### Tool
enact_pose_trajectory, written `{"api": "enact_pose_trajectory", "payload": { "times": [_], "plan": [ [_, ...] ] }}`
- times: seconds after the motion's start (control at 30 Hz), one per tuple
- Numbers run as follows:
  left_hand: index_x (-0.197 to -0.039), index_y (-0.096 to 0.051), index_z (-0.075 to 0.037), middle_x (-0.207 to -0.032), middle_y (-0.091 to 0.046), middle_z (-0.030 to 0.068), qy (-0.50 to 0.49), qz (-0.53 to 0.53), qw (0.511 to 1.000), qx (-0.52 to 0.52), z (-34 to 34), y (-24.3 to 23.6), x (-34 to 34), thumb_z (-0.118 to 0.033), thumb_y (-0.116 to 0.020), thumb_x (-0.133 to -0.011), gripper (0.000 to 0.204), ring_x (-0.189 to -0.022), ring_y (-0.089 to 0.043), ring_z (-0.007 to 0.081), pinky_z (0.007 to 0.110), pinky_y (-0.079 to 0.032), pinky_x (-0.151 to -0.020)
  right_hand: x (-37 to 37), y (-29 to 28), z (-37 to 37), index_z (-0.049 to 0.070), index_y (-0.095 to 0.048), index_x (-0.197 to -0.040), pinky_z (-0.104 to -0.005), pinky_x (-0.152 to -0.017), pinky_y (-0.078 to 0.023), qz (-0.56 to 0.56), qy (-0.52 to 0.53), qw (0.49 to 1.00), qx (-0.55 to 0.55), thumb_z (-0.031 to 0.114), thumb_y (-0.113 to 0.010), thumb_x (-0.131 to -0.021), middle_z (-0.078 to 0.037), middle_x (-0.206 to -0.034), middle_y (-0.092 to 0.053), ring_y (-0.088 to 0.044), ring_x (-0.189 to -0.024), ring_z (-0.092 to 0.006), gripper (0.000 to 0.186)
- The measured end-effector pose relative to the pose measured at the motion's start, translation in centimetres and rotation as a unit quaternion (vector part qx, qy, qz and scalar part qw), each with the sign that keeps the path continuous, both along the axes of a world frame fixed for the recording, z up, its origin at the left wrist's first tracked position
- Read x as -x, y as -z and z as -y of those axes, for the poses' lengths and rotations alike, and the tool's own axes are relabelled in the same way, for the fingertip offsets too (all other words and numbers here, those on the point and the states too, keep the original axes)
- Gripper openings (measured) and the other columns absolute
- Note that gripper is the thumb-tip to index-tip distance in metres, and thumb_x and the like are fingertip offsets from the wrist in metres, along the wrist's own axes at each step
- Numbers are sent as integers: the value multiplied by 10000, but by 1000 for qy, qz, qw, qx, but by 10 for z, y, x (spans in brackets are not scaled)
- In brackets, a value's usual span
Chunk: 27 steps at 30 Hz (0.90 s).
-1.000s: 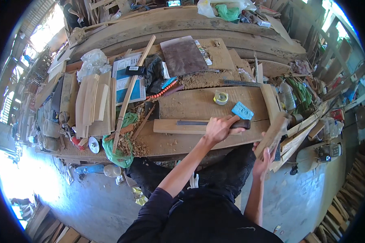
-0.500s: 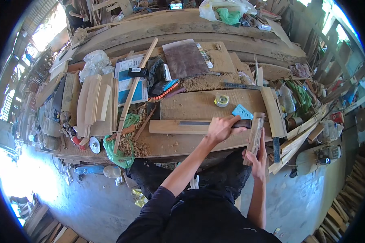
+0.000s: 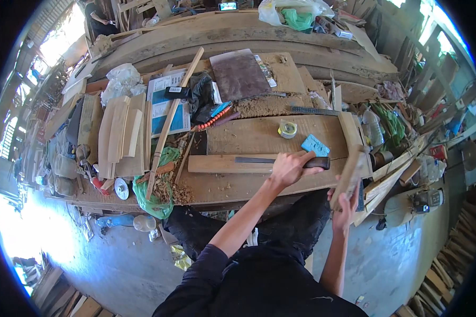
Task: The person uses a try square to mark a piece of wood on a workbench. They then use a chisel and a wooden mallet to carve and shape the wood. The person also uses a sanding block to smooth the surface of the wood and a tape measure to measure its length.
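Observation:
My left hand is closed around a chisel, just where its dark handle meets the long metal blade. The blade points left and lies along a flat wooden board on the workbench. In my right hand is a rough length of wood, gripped near its lower end and slanting up. It is slightly blurred and stands a little to the right of the chisel's handle end, apart from it.
Behind the chisel lie a tape measure and a blue block. A green plastic bag of wood shavings sits at the bench's front left, by stacked thin boards. Another person stands at the far left.
My right hand has swung the length of wood right and slightly down, away from the chisel's handle. The board under the blade has shifted a little left. My left hand keeps its grip.

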<state>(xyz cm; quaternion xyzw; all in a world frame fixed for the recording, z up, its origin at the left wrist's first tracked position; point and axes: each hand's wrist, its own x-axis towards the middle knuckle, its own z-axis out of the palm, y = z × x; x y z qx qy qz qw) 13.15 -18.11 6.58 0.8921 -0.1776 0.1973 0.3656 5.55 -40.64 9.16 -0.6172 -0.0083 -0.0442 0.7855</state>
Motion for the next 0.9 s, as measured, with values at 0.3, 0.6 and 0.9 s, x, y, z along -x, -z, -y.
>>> {"api": "enact_pose_trajectory", "payload": {
  "times": [0.3,0.6,0.9],
  "plan": [
    [-1153,-719,-98,-899,-738,130,2,-6,1000,5,6,-5,-2,-649,-692,-920,599,-790,-737,359,469,-574,-667,5,-7,7,86,-212,-1728,-333,-784,-569,36,-32,993,105,257,-707,-893,-158,-1389,-624,-661,-880,-197,985],
    [-1150,-720,-137,-901,-756,123,-5,-2,1000,11,7,7,-5,-695,-651,-925,605,-797,-752,349,473,-580,-653,5,-2,8,59,-175,-1732,-362,-1024,-533,88,-53,973,206,272,-801,-791,-182,-1598,-504,-660,-1224,-261,1151],
    [-1167,-728,-104,-940,-755,126,8,-6,999,37,25,-8,-3,-654,-701,-912,607,-809,-740,374,486,-572,-671,5,-2,1,76,-147,-1732,-350,-842,-559,71,-3,989,130,281,-704,-860,-174,-1480,-581,-672,-996,-217,1054]
  ]
}}
